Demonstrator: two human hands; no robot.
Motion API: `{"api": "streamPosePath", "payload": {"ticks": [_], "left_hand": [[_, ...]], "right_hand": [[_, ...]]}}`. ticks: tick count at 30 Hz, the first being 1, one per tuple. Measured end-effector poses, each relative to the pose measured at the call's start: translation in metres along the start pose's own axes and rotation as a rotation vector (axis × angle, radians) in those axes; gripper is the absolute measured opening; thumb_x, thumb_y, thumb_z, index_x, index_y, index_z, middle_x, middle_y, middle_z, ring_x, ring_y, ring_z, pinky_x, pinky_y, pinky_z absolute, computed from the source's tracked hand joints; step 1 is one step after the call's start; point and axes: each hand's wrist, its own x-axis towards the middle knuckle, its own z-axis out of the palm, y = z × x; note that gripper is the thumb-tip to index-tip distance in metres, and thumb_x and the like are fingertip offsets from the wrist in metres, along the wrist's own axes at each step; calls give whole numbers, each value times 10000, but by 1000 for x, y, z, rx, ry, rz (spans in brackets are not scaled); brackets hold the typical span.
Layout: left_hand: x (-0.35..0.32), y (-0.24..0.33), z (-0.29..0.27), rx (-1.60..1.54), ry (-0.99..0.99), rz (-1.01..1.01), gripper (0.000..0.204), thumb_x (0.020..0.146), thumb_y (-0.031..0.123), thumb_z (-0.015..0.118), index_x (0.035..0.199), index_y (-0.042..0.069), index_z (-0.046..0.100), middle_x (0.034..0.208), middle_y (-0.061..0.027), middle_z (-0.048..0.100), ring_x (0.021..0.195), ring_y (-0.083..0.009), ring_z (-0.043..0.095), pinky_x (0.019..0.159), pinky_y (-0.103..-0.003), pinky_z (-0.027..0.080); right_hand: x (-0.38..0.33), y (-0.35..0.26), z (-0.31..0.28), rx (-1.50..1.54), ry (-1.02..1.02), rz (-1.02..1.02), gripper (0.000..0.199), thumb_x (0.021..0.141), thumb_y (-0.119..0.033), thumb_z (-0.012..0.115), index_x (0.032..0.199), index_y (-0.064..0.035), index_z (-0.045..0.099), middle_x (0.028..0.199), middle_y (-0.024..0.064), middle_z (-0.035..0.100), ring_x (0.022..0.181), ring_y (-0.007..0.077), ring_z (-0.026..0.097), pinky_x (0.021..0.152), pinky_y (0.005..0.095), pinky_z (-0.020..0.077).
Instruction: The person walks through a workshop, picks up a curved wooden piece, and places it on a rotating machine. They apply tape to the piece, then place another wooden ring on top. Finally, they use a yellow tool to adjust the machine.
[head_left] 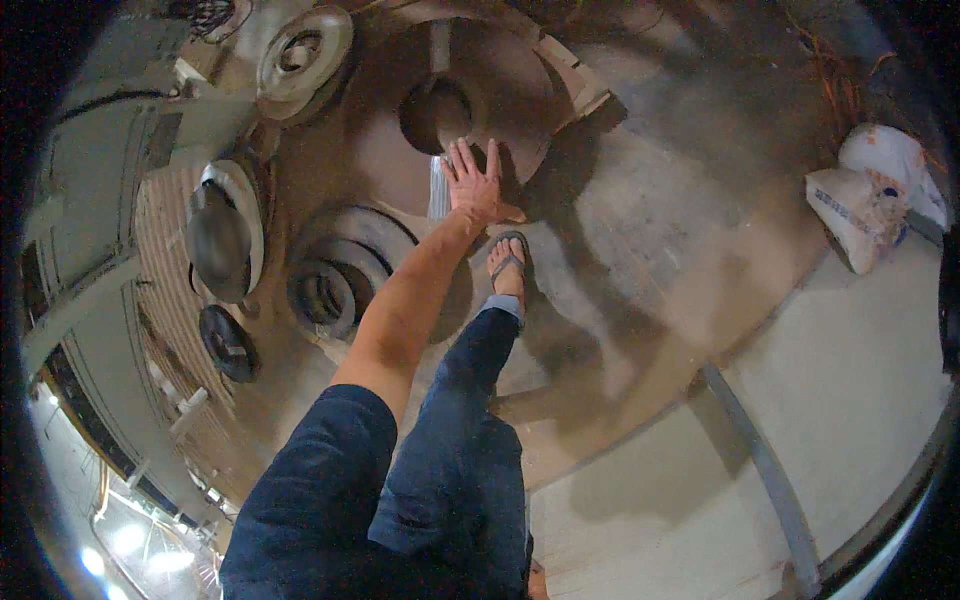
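At the lower edge a sliver of skin, perhaps my right hand (538, 582), shows too little for me to tell its state. Dark rings (309, 290) lie left of my forearm (410, 300). My left hand (474, 190) reaches past my sandalled foot (506, 262), fingers spread, grasping nothing, over the near part of a big brown disc (512, 90) with a round hole. Pale sacks (850, 205) sit well off to the right.
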Motion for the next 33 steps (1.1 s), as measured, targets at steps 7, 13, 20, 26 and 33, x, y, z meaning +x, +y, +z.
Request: {"api": "streamPosePath", "payload": {"ticks": [7,13,20,26,33], "left_hand": [[42,2,26,72,-3,37,1326,618,553,816,1542,87,-13,1485,-363,193,1385,-523,187,1137,-618,93],[41,-6,-1,2,-55,-59,1278,614,453,826,1544,119,14,1443,-367,248,1357,-527,238,1149,-585,111],[2,-34,-156,-107,-214,138,1341,525,490,842,1550,130,56,1420,-368,302,1326,-520,303,1128,-550,230],[-15,-59,-369,-1083,-674,163,1111,709,437,739,1541,21,131,1462,-145,383,1307,-230,378,1087,-380,315],[-178,56,-467,-1487,-647,27,981,751,469,697,1511,42,247,1411,-121,421,1283,-247,399,1079,-375,322]], "right_hand": [[-42,-70,-24,-36,-8,-25,320,994,-297,476,1128,-53,635,941,50,672,833,151,613,730,332,503],[-68,-99,-76,-209,-19,-199,354,1026,-315,414,1181,-73,621,989,54,679,886,161,628,778,347,515],[-88,-118,-109,219,-97,-296,340,1030,-300,409,1127,-55,624,923,48,663,815,153,607,742,333,508],[-91,-243,-142,199,34,-292,365,947,-277,568,1144,29,590,896,131,675,724,202,641,659,340,530],[-122,-471,-118,436,-153,-573,298,959,-349,591,902,-61,639,769,-1,606,631,98,503,578,245,398]]}}
